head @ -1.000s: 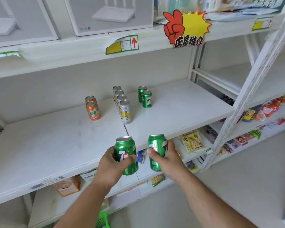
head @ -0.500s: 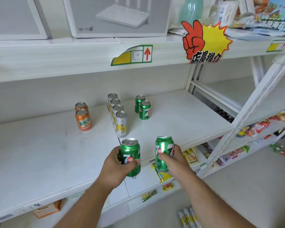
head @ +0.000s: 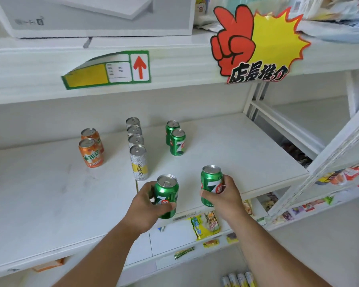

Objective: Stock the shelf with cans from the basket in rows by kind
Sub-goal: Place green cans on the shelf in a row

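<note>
My left hand (head: 143,206) grips a green 7up can (head: 166,195) upright over the front edge of the white shelf (head: 50,199). My right hand (head: 226,198) grips a second green 7up can (head: 211,184), also upright, a little further in over the shelf. Behind them on the shelf stand three rows: two orange cans (head: 91,150) at the left, several slim silver cans (head: 138,160) in the middle, two green 7up cans (head: 177,141) at the right. The basket is not in view.
The shelf above (head: 174,65) overhangs, with a price tag (head: 107,69) and a red-and-yellow promo sign (head: 255,44) on its edge. A white upright post (head: 330,154) rises at the right. Snack packets (head: 205,224) lie on the lower shelves.
Both hands have carried their green cans up and forward, from in front of the shelf edge to over its front part. The camera has come closer to the shelf.
</note>
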A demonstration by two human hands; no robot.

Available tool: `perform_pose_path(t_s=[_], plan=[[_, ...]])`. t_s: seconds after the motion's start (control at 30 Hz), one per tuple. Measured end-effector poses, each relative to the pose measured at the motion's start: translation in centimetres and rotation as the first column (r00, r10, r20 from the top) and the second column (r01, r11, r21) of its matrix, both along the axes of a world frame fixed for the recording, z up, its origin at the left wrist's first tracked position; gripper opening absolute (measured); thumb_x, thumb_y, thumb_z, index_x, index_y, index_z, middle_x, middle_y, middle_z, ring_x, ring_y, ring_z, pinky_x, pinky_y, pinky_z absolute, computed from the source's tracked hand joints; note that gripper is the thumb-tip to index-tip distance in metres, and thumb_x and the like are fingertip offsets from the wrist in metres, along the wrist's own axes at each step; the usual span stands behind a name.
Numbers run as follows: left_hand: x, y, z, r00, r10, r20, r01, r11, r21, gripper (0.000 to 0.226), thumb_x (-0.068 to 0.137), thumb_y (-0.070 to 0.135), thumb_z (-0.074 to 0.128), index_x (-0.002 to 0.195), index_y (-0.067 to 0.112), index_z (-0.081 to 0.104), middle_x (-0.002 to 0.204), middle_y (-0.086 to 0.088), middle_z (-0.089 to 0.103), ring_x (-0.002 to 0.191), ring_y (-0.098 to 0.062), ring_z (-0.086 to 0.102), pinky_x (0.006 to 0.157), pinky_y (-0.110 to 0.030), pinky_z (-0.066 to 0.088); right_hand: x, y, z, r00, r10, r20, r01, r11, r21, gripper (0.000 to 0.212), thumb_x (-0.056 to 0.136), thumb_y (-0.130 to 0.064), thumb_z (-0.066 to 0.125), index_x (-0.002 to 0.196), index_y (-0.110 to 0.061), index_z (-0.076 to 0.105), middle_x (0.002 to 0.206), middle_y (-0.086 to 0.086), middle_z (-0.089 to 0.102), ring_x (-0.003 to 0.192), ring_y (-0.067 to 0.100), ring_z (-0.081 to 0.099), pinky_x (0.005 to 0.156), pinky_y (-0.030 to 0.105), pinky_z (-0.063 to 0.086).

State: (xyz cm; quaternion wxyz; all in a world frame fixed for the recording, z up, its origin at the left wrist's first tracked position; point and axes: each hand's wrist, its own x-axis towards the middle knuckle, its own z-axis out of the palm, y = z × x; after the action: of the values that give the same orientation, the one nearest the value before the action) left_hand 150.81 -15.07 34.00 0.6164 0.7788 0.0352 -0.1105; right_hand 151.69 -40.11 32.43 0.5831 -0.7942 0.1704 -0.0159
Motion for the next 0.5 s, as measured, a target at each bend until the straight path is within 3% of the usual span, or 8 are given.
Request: perform_pose_path(t_s=[0.1,0.3,0.43,0.5], plan=[[2.2,-2.5,-1.0,1.000,0.017,-0.023,-0.017,0.999,0.038,0.064,0.067,0.016,0.091,0.119,0.032,0.058,0.114,0.008,0.069,0.108,-0.005,0.064,0.093,-0.031,0.055,2.8,-2.6,-1.7,1.000,0.022,-0.005,-0.022,0.999,-0.039,0.059,0.067,-0.025,0.093,0.111,-0.034,0.054,0.107,-0.009,0.069,0.096,0.010,0.068,0.081,0.031,0.057],[6.3,-5.6,-3.3,1.000,0.015,-0.014,-0.013,0.990,0.141,0.068,0.063,0.011,0.091,0.117,0.033,0.056,0.112,0.005,0.069,0.104,-0.016,0.066,0.089,-0.026,0.054,8.1,-6.4,-4.2,0.997,0.075,0.005,-0.073,0.988,-0.134,0.070,0.061,-0.035,0.093,0.116,-0.034,0.051,0.110,-0.010,0.067,0.095,0.013,0.067,0.085,0.036,0.058],[8.6,-6.8,-3.5,0.999,-0.016,-0.043,0.022,0.990,0.140,0.071,0.067,0.002,0.089,0.120,0.032,0.053,0.114,0.005,0.068,0.103,-0.010,0.067,0.082,-0.019,0.055,10.5,-7.7,-4.8,0.993,0.111,0.031,-0.105,0.984,-0.146,0.072,0.064,-0.031,0.094,0.120,-0.032,0.049,0.114,-0.009,0.065,0.097,0.016,0.065,0.085,0.034,0.055],[9.5,-7.1,-3.2,0.995,-0.062,-0.073,0.071,0.988,0.136,0.073,0.069,0.001,0.088,0.124,0.033,0.052,0.117,0.007,0.067,0.107,-0.004,0.064,0.086,-0.017,0.052,11.1,-8.2,-5.0,0.992,0.118,0.034,-0.112,0.983,-0.148,0.072,0.066,-0.028,0.093,0.121,-0.033,0.047,0.114,-0.010,0.065,0.097,0.016,0.065,0.081,0.030,0.052]])
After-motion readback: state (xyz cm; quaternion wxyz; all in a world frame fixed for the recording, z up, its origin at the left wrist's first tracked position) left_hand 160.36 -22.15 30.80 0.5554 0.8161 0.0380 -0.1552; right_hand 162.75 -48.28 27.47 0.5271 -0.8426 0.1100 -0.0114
